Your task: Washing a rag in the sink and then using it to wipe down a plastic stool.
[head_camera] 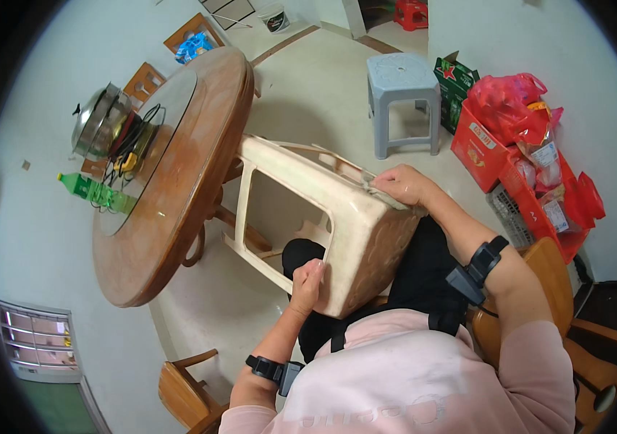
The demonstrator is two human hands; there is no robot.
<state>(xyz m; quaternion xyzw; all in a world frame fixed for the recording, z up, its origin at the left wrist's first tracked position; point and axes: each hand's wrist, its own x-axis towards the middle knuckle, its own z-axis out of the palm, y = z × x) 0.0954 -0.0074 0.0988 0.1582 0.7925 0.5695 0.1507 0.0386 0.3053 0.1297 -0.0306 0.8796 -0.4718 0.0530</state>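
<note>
A cream plastic stool (pixel 360 228) lies tipped on its side across my lap, its patterned seat facing me and its legs pointing away toward the table. My left hand (pixel 306 282) grips the edge of the stool's side opening near the seat. On the stool's far right side, my right hand (pixel 401 185) holds a pale cloth (pixel 387 196) pressed against the plastic close to the seat edge. Part of the cloth is hidden under my fingers.
A round wooden table (pixel 194 157) stands at the left, bearing a metal pot (pixel 99 125) and a green bottle (pixel 96 193). Ahead is a blue-grey plastic stool (pixel 401 81). Red crates (pixel 479 146) with bagged goods line the right wall. Wooden chairs (pixel 186 390) flank me.
</note>
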